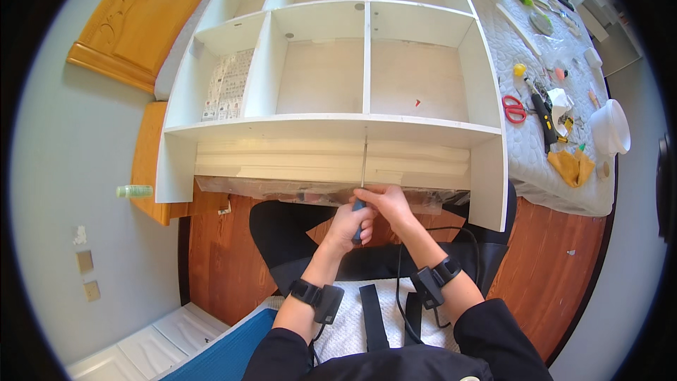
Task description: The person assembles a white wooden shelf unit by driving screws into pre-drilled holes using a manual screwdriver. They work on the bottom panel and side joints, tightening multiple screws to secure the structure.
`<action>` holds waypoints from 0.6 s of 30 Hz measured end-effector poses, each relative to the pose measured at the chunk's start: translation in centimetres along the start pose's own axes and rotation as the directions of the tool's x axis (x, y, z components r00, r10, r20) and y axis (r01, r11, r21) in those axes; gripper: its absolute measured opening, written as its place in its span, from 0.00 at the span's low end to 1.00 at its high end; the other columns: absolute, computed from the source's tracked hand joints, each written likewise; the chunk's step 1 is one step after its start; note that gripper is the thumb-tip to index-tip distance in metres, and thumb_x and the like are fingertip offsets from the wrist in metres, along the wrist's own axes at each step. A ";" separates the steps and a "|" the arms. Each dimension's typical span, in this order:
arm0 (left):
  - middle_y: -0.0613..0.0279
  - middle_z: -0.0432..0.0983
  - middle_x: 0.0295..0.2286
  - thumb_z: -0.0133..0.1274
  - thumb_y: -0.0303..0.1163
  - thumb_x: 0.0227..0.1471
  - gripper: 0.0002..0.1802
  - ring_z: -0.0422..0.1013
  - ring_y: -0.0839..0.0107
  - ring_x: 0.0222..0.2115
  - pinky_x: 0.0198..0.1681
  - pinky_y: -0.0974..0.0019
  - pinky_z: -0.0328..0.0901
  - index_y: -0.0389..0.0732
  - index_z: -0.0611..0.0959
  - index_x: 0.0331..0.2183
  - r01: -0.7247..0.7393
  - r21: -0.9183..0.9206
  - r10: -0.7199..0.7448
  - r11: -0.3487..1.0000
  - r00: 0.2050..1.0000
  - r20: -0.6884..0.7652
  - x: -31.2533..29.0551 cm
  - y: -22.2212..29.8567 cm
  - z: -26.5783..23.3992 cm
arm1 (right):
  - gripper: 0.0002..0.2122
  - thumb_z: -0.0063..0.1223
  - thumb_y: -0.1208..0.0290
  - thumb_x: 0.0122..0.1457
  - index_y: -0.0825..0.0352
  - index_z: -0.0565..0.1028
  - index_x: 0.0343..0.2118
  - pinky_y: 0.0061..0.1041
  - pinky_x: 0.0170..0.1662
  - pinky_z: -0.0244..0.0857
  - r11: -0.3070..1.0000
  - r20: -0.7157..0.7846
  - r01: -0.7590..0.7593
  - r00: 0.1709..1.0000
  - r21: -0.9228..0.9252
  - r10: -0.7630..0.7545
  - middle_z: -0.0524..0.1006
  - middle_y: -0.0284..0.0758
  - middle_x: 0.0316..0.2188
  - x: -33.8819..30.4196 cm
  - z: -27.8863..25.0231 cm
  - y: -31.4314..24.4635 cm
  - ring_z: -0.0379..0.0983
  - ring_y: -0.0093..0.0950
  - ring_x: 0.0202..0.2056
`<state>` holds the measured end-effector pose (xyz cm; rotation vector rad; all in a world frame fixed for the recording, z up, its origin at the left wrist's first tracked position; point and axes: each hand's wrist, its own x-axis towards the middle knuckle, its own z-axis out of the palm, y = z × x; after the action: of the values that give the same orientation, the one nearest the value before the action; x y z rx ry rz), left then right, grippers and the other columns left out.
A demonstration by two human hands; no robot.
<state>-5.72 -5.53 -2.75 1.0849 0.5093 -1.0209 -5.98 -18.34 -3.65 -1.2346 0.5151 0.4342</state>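
Observation:
A long screwdriver (364, 162) with a blue handle points away from me, its thin shaft reaching the edge of a white shelf unit (282, 127). My left hand (348, 226) is wrapped round the handle. At the top of the handle, where the shaft begins, my right hand (386, 203) pinches it with thumb and fingers. The screwdriver's tip meets the near cross board below the middle divider; the screw there is too small to make out. The shelf unit lies with its open compartments facing up, and a small red piece (417, 103) lies in one of them.
On the right, a mattress (522, 162) bears red-handled scissors (514, 109), a black-and-yellow tool (544, 121), a yellow cloth (571, 168) and a white bowl (611, 127). A wooden headboard (134, 21) and a green bottle (134, 191) are at the left. Cables hang from my wrist straps.

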 end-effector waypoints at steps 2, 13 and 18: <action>0.71 0.55 0.10 0.48 0.30 0.50 0.09 0.55 0.78 0.06 0.09 0.73 0.52 0.40 0.70 0.20 0.128 -0.258 -0.051 0.958 0.957 0.284 0.7 -0.2 -1.1 | 0.13 0.49 0.68 0.58 0.74 0.75 0.37 0.20 0.38 0.67 0.985 0.148 -0.028 0.989 0.172 0.002 0.78 0.39 0.31 0.1 -0.7 0.3 0.74 0.25 0.32; 0.58 0.74 0.15 0.53 0.36 0.47 0.15 0.71 0.66 0.16 0.18 0.65 0.64 0.31 0.75 0.25 0.005 0.960 0.738 0.278 0.638 -0.217 3.0 -4.9 -0.7 | 0.13 0.53 0.69 0.55 0.74 0.76 0.39 0.21 0.35 0.68 0.993 -0.039 0.082 0.996 -0.089 -0.086 0.78 0.39 0.30 2.0 0.3 3.1 0.75 0.26 0.30; 0.62 0.70 0.14 0.52 0.30 0.47 0.07 0.65 0.68 0.08 0.11 0.66 0.59 0.36 0.75 0.28 -0.236 0.466 0.363 0.853 0.910 -0.202 4.4 -4.8 -1.5 | 0.11 0.53 0.68 0.55 0.72 0.78 0.33 0.19 0.34 0.66 0.923 -0.118 0.147 0.973 -0.356 -0.200 0.79 0.36 0.29 1.4 0.3 2.8 0.74 0.21 0.29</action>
<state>-7.61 -6.53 -9.05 1.6722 0.3255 -0.7109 -6.42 -17.20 -6.55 -1.6497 0.4651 0.2859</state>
